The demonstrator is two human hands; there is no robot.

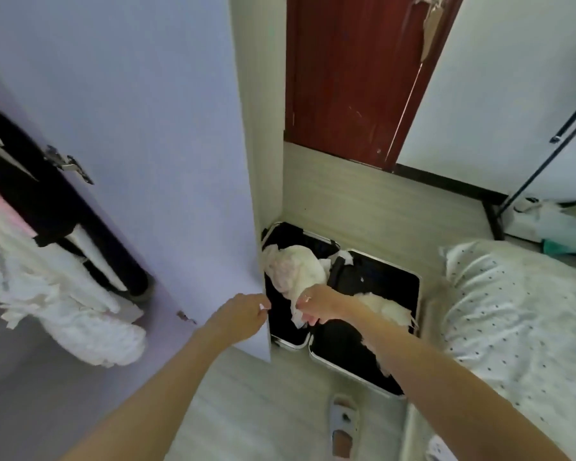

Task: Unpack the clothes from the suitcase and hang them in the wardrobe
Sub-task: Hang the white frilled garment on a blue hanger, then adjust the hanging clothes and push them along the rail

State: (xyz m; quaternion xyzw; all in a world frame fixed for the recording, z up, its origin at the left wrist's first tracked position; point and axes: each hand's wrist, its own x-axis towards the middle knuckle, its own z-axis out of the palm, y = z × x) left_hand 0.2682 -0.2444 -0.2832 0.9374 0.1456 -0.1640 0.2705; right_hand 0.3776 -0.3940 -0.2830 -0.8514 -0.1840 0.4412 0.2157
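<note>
The right hand [316, 302] grips a white garment [296, 271] over the open black suitcase [379, 281] lying on the floor [253, 410], while the left hand [243, 314] curls its fingers round the edge of the open wardrobe door [167, 161], beyond which white clothes [57, 304] hang inside.

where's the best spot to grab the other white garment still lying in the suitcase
Grip the bunched edge of the white garment from above: it lies flat and loose on the dark lining of the open suitcase, just right of the right hand, so nothing blocks a straight reach down.
</note>
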